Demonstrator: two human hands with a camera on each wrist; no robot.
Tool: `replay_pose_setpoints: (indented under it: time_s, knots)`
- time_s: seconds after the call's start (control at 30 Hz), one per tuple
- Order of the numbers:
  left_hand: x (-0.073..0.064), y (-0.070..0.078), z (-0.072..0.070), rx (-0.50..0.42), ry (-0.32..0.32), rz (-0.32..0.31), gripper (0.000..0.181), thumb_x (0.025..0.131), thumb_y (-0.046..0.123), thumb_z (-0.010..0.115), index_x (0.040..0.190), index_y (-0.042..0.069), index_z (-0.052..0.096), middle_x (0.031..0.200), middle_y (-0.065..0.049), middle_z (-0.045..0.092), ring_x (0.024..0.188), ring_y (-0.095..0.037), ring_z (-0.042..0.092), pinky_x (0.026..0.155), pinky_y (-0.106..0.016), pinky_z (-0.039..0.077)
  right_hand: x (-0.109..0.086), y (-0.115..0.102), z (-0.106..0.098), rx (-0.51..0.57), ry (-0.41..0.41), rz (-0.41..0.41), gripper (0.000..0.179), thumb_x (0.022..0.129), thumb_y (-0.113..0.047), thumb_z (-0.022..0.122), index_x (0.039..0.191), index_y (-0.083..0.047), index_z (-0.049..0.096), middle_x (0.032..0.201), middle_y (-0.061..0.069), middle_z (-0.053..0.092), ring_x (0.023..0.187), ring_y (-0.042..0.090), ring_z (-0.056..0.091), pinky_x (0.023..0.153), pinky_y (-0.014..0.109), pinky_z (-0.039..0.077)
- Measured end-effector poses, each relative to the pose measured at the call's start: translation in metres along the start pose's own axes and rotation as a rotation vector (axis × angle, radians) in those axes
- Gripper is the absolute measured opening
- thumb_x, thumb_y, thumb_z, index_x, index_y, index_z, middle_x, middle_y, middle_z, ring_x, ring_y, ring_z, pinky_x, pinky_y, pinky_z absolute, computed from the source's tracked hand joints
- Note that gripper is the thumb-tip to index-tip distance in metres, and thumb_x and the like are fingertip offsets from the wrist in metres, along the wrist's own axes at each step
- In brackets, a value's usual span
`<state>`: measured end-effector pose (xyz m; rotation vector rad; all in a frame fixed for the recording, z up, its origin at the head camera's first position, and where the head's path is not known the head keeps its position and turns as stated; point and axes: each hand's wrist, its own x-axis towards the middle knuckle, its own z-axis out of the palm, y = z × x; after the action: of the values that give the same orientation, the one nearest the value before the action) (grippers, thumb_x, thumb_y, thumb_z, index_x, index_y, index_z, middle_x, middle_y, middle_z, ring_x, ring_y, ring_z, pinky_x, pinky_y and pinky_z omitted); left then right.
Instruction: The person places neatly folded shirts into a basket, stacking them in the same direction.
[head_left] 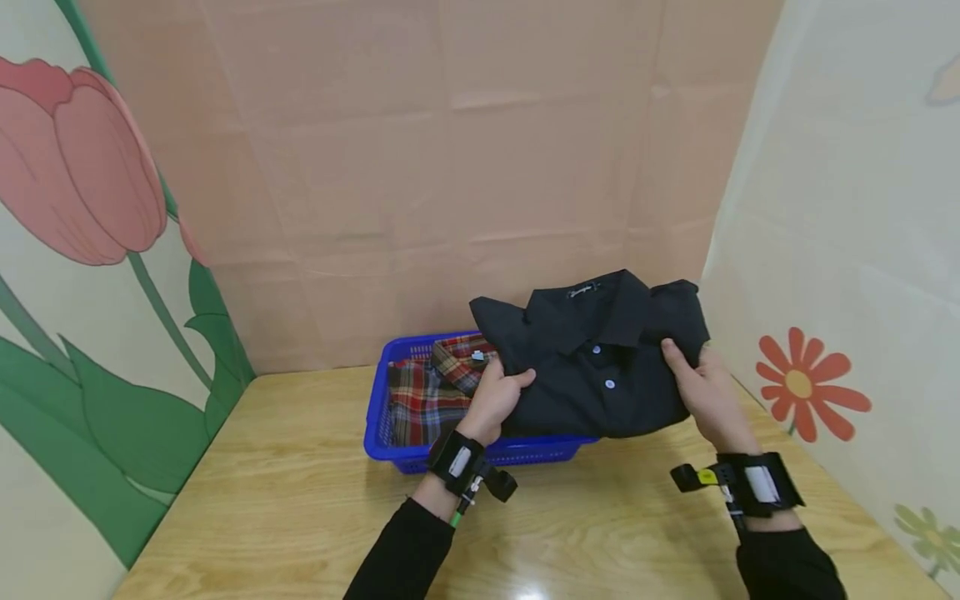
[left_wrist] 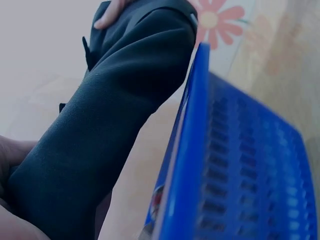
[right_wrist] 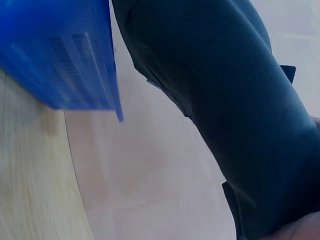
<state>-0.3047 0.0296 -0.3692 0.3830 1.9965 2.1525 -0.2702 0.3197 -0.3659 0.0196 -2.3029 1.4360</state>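
A folded black collared shirt (head_left: 562,375) with pale buttons is held up between both hands, over the right part of a blue plastic basket (head_left: 378,400). My left hand (head_left: 495,400) grips the shirt's left edge, thumb on top. On the opposite edge my right hand (head_left: 705,392) pinches the cloth, its thumb lying on the front and the other fingers hidden beneath. Inside the basket lies a folded plaid shirt (head_left: 427,400), partly covered by the black one. Both wrist views show the black shirt's folded underside (left_wrist: 105,95) raised beside the basket's wall (right_wrist: 75,65).
The basket stands on a wooden table (head_left: 285,492) close to a brown paper-covered back wall (head_left: 450,167). Side panels carry a painted tulip (head_left: 82,158) on the left and a red flower (head_left: 813,383) on the right.
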Motion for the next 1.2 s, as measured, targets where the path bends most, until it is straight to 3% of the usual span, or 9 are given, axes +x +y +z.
replay_pose_setpoints:
  time_s: [0.13, 0.23, 0.7, 0.93, 1.07, 1.2]
  knots:
    - [-0.002, 0.003, -0.015, 0.033, 0.004, 0.013, 0.035, 0.094, 0.021, 0.058, 0.128, 0.02, 0.05, 0.116, -0.003, 0.062, 0.095, -0.018, 0.062, 0.091, -0.044, 0.048, -0.001, -0.003, 0.009, 0.117, -0.077, -0.016, 0.035, 0.098, -0.042, 0.044, 0.112, -0.01, 0.052, 0.094, -0.007, 0.063, 0.079, 0.009, 0.063, 0.063, 0.019, 0.053]
    - [-0.005, 0.006, -0.028, 0.052, 0.006, 0.01, 0.037, 0.095, 0.021, 0.057, 0.13, 0.02, 0.047, 0.119, -0.004, 0.061, 0.096, -0.018, 0.062, 0.092, -0.045, 0.047, -0.003, -0.007, 0.017, 0.162, -0.146, -0.016, 0.034, 0.099, -0.04, 0.044, 0.106, -0.009, 0.054, 0.088, -0.011, 0.064, 0.077, 0.011, 0.064, 0.062, 0.021, 0.054]
    - [-0.019, 0.006, -0.082, 0.149, 0.052, 0.016, 0.052, 0.095, 0.024, 0.056, 0.143, 0.021, 0.035, 0.134, -0.007, 0.051, 0.111, -0.022, 0.053, 0.1, -0.047, 0.039, -0.004, -0.02, 0.058, 0.19, -0.296, 0.017, 0.047, 0.099, -0.045, 0.042, 0.105, 0.0, 0.05, 0.082, -0.002, 0.065, 0.074, 0.02, 0.065, 0.061, 0.028, 0.055]
    - [-0.028, 0.002, -0.108, 0.197, 0.133, 0.049, 0.052, 0.094, 0.023, 0.059, 0.141, 0.021, 0.037, 0.139, -0.005, 0.047, 0.12, -0.022, 0.046, 0.107, -0.048, 0.032, -0.006, -0.016, 0.074, 0.235, -0.433, -0.024, 0.042, 0.1, -0.039, 0.042, 0.117, -0.001, 0.047, 0.101, 0.005, 0.064, 0.09, 0.021, 0.063, 0.073, 0.028, 0.053]
    - [-0.033, -0.001, -0.12, 0.234, 0.17, 0.056, 0.053, 0.094, 0.023, 0.059, 0.142, 0.02, 0.037, 0.142, -0.003, 0.043, 0.125, -0.021, 0.04, 0.109, -0.049, 0.028, -0.007, -0.016, 0.084, 0.195, -0.44, -0.02, 0.045, 0.1, -0.04, 0.043, 0.117, 0.001, 0.046, 0.1, 0.01, 0.06, 0.087, 0.021, 0.061, 0.072, 0.029, 0.051]
    - [-0.036, -0.003, -0.129, 0.292, 0.184, 0.059, 0.054, 0.094, 0.022, 0.058, 0.144, 0.018, 0.036, 0.145, -0.005, 0.04, 0.128, -0.022, 0.036, 0.111, -0.05, 0.026, -0.006, -0.015, 0.093, 0.144, -0.416, -0.009, 0.046, 0.099, -0.043, 0.044, 0.108, 0.002, 0.048, 0.087, 0.009, 0.053, 0.077, 0.02, 0.056, 0.065, 0.03, 0.047]
